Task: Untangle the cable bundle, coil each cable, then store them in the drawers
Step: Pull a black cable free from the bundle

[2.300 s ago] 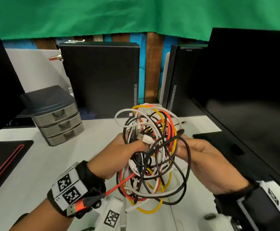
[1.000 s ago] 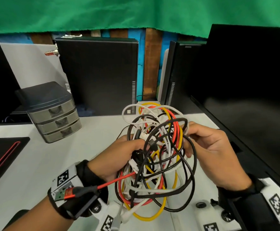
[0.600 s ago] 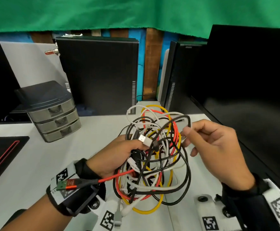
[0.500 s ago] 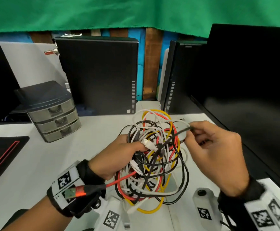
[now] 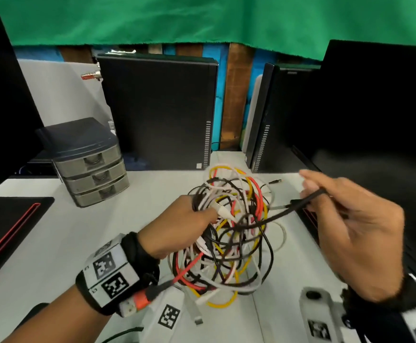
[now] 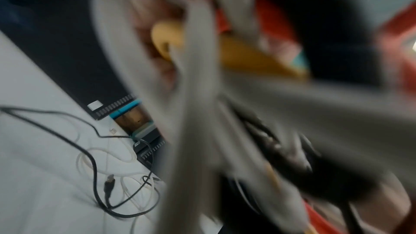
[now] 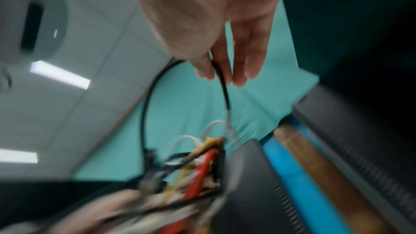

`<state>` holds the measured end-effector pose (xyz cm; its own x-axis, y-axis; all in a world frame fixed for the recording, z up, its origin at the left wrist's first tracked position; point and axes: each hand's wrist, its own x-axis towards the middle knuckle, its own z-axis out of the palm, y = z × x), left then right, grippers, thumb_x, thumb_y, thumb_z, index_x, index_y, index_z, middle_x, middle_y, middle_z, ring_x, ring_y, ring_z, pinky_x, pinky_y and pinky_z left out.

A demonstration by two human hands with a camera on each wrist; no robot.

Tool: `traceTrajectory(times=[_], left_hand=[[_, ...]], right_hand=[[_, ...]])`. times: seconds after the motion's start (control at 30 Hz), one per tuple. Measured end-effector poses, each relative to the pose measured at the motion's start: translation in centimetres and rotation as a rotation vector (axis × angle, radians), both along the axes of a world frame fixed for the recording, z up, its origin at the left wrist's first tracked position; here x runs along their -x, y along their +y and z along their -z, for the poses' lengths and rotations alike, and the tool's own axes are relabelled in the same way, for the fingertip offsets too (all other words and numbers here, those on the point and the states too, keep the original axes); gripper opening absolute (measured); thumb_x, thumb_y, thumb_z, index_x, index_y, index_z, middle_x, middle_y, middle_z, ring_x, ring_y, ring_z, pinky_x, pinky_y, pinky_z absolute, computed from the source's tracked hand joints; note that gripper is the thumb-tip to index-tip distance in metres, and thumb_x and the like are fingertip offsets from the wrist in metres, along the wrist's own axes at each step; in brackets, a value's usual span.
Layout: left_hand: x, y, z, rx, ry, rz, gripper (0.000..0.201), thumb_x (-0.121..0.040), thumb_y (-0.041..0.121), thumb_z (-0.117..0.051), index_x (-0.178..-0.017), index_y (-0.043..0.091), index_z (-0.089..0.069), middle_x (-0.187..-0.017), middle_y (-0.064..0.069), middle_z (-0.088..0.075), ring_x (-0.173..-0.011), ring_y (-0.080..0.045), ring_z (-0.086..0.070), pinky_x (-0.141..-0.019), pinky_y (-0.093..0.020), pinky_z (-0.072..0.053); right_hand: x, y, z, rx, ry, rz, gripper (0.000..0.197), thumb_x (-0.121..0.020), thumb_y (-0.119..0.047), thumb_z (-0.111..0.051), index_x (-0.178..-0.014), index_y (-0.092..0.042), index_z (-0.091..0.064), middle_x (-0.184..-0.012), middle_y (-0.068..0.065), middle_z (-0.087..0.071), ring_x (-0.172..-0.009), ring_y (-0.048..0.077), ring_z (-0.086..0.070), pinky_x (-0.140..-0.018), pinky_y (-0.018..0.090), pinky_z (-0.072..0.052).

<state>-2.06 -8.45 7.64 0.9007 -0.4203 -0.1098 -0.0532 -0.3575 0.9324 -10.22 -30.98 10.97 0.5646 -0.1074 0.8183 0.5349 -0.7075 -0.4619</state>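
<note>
Cable bundle [image 5: 229, 233]: a loose knot of white, black, yellow and red cables is hanging in the lower middle of the head view, held above the white table [image 5: 53, 243]; loops are crossing over and through one another, and a red lead with an orange-collared plug is trailing toward the left wrist.
Left hand [image 5: 177, 229]: it is gripping the bundle's left side, fingers curled into the tangle and thumb lying across white strands.
Right hand [image 5: 350, 233]: at the right of the frame, it is pinching a black cable [image 5: 288, 210] between thumb and forefinger; the other fingers are lying relaxed and fairly straight.
Black cable: it is stretching leftward from the pinch into the bundle, its plug end sticking out beside the fingers.
Drawers [image 5: 93, 174]: a grey three-drawer unit is standing at the middle left, well apart from the bundle, all three drawers closed.
Left wrist view: it is too blurred for detail.
</note>
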Motion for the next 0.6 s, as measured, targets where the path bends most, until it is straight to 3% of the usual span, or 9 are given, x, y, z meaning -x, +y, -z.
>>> traceTrajectory(times=[0.03, 0.1, 0.17, 0.23, 0.3, 0.37, 0.47, 0.5, 0.6], left_hand=[[0.0, 0.1, 0.4, -0.108, -0.082, 0.044, 0.026, -0.092, 0.037, -0.055, -0.094, 0.014, -0.068, -0.09, -0.01, -0.073, -0.081, -0.019, -0.068, -0.088, -0.045, -0.057], [0.3, 0.2, 1.1, -0.335, -0.218, 0.056, 0.017, -0.092, 0.035, -0.051, -0.08, 0.023, -0.056, -0.075, 0.002, -0.065, -0.07, -0.015, -0.061, -0.071, -0.035, -0.053], [0.1, 0.2, 1.8, -0.374, -0.249, -0.005, 0.012, -0.092, 0.029, -0.052, -0.082, 0.024, -0.057, -0.081, 0.004, -0.068, -0.079, -0.02, -0.065, -0.075, -0.033, -0.054], [-0.5, 0.2, 2.1, -0.187, -0.088, -0.111, 0.012, -0.09, 0.024, -0.056, -0.09, 0.018, -0.067, -0.09, -0.001, -0.075, -0.089, -0.024, -0.07, -0.087, -0.039, -0.057], [-1.3, 0.2, 2.3, 0.023, 0.099, -0.234, 0.016, -0.09, 0.015, -0.059, -0.098, 0.015, -0.073, -0.096, -0.004, -0.078, -0.094, -0.025, -0.073, -0.094, -0.045, -0.056], [-2.1, 0.2, 2.4, 0.17, 0.191, -0.32, 0.021, -0.09, 0.011, -0.059, -0.106, 0.016, -0.072, -0.097, -0.002, -0.078, -0.093, -0.023, -0.074, -0.093, -0.043, -0.057], [-2.3, 0.2, 2.3, 0.279, 0.177, -0.404, 0.016, -0.091, 0.011, -0.061, -0.102, 0.018, -0.07, -0.088, 0.002, -0.078, -0.078, -0.014, -0.074, -0.063, -0.024, -0.055], [-2.4, 0.3, 2.6, 0.292, 0.157, -0.431, 0.014, -0.091, 0.011, -0.064, -0.101, 0.018, -0.069, -0.087, 0.002, -0.078, -0.076, -0.014, -0.074, -0.059, -0.024, -0.053], [-2.1, 0.3, 3.2, 0.341, 0.096, -0.487, 0.033, -0.08, 0.014, -0.079, -0.109, 0.018, -0.063, -0.098, -0.002, -0.077, -0.086, -0.018, -0.075, -0.076, -0.039, -0.061]], right_hand=[[-0.3, -0.6, 0.1, 0.022, -0.052, 0.08, 0.018, -0.099, -0.01, -0.063, -0.113, -0.007, -0.073, -0.092, 0.0, -0.072, -0.076, 0.008, -0.065, -0.076, 0.024, -0.054], [-0.5, -2.3, -0.2, -0.146, -0.034, 0.167, 0.026, -0.101, -0.033, -0.06, -0.118, -0.017, -0.073, -0.093, -0.001, -0.073, -0.075, 0.01, -0.066, -0.076, 0.03, -0.057], [-0.4, -4.4, -0.9, -0.295, 0.174, 0.115, 0.032, -0.095, -0.053, -0.058, -0.113, -0.033, -0.073, -0.093, -0.005, -0.075, -0.085, 0.012, -0.071, -0.084, 0.04, -0.059], [-0.1, -6.0, -1.4, -0.18, 0.408, 0.037, 0.018, -0.095, -0.036, -0.059, -0.106, -0.039, -0.074, -0.087, -0.005, -0.076, -0.087, 0.02, -0.073, -0.088, 0.048, -0.056], [0.1, -6.1, -1.5, -0.022, 0.629, -0.043, 0.038, -0.093, -0.006, -0.06, -0.102, -0.041, -0.073, -0.075, 0.0, -0.072, -0.069, 0.031, -0.068, -0.065, 0.048, -0.056], [0.3, -4.7, -1.3, -0.037, 0.841, -0.202, 0.05, -0.088, 0.008, -0.063, -0.099, -0.04, -0.071, -0.07, 0.006, -0.066, -0.057, 0.025, -0.059, -0.054, 0.043, -0.049], [0.3, -1.8, -1.0, -0.062, 1.086, -0.478, 0.04, -0.077, -0.017, -0.081, -0.105, -0.043, -0.068, -0.071, 0.007, -0.065, -0.061, 0.024, -0.054, -0.066, 0.037, -0.047], [0.3, -1.1, -0.7, -0.066, 1.137, -0.535, 0.04, -0.073, -0.027, -0.082, -0.106, -0.044, -0.067, -0.07, 0.006, -0.065, -0.061, 0.022, -0.052, -0.066, 0.032, -0.046], [-0.4, 0.6, 0.7, -0.155, 1.036, -0.462, 0.02, -0.078, -0.038, -0.071, -0.099, -0.039, -0.073, -0.057, 0.004, -0.06, -0.05, 0.012, -0.043, -0.051, 0.018, -0.038]])
